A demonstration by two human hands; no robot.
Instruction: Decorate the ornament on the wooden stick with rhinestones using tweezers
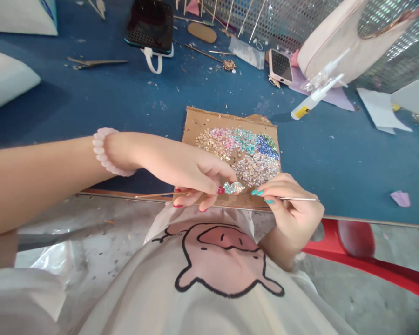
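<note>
My left hand [188, 167], with red nails and a pale pink bead bracelet at the wrist, pinches a hair stick by its sparkling rhinestone-covered ornament [233, 187]. Its thin wooden-looking shaft [157, 194] runs out leftward under the hand. Close to the ornament's right end, my right hand [289, 200], with turquoise nails, is closed around a slender metal tool [298, 198]; the fingers hide its tip. Beneath both hands lies a cardboard sheet [192, 122] with loose rhinestones [258, 168] spread in patches of clear, gold, pink, turquoise, blue and green.
On the blue table [108, 102] lie a black phone [150, 25], a pink-edged phone [280, 66], a glue bottle [310, 102], another hair stick [228, 65] and a dark pointed tool [97, 62]. A pale handbag [330, 42] stands at the back right. A red chair [366, 260] is below.
</note>
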